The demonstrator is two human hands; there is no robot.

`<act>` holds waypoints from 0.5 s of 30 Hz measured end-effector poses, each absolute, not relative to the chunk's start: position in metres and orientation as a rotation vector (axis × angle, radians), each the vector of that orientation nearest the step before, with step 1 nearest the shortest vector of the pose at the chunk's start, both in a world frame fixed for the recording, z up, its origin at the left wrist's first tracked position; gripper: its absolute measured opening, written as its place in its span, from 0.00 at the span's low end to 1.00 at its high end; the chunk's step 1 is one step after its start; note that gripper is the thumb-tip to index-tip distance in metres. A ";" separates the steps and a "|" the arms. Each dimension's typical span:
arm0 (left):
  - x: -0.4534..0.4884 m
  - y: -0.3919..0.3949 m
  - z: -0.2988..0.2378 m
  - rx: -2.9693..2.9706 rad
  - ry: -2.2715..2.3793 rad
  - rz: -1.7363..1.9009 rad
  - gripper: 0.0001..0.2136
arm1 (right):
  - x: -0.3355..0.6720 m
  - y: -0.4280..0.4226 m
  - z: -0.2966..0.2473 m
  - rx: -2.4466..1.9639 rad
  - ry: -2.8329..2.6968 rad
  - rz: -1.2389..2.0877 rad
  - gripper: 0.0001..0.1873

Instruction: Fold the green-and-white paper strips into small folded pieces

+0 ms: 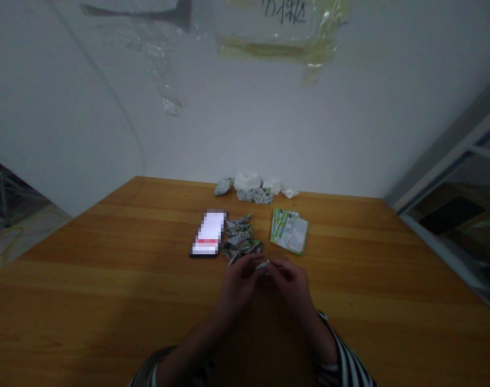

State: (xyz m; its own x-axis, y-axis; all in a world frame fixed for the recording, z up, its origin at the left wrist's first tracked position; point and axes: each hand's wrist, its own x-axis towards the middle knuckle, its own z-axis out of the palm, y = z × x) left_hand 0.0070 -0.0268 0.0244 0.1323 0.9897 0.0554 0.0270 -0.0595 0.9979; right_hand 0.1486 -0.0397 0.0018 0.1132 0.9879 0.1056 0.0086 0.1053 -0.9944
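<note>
My left hand (239, 285) and my right hand (291, 285) meet over the wooden table (87, 279), fingers pinched together on a small folded piece of paper (263, 264). Just beyond my fingers lies a heap of folded green-and-white paper pieces (240, 239). A phone (208, 234) with a lit screen lies to the left of that heap. To its right sits a stack of flat green-printed sheets (290, 230).
More folded and crumpled paper pieces (253, 188) are piled at the table's far edge against the white wall. A clear plastic bag (277, 37) hangs on the wall above. A metal frame (450, 161) stands at the right.
</note>
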 end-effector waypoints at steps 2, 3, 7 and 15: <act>0.007 -0.028 0.025 1.417 1.088 1.105 0.09 | 0.151 -0.039 0.000 -1.199 -1.156 1.027 0.10; 0.007 -0.027 0.025 1.427 1.086 1.100 0.09 | 0.152 -0.039 -0.001 -1.206 -1.153 1.007 0.10; 0.003 -0.022 0.024 1.293 1.060 1.031 0.10 | 0.154 -0.040 0.001 -1.221 -1.205 0.913 0.06; -0.002 -0.019 0.020 1.163 1.069 0.950 0.10 | 0.145 -0.046 0.008 -1.224 -1.249 0.908 0.05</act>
